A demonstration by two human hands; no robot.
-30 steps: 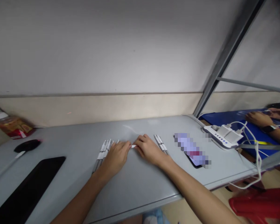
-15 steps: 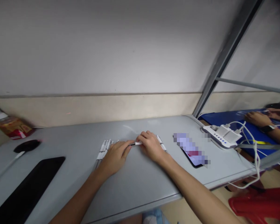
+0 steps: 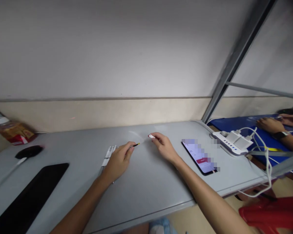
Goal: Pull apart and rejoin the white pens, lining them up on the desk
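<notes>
My left hand (image 3: 119, 159) is closed in a pinch on a slim pen (image 3: 136, 145); its dark front end and small yellowish tip stick out to the right. Apart from it, at about the same depth, my right hand (image 3: 162, 148) pinches a short white piece with a red end (image 3: 151, 136), which looks like a pen cap. Several white-and-grey pens (image 3: 108, 155) lie side by side on the grey table under and left of my left hand, which partly covers them.
A lit phone (image 3: 199, 157) lies right of my right arm, with a power strip (image 3: 230, 143) and white cables beyond. At left are a black mat (image 3: 31, 198), a round black charger (image 3: 29, 151) and a bottle (image 3: 14, 131). Another person's hands (image 3: 271, 125) are at far right.
The hands have moved apart, and the black-and-white pen between them is now in two pieces, one in each hand. White pens seen beyond my right hand no longer show.
</notes>
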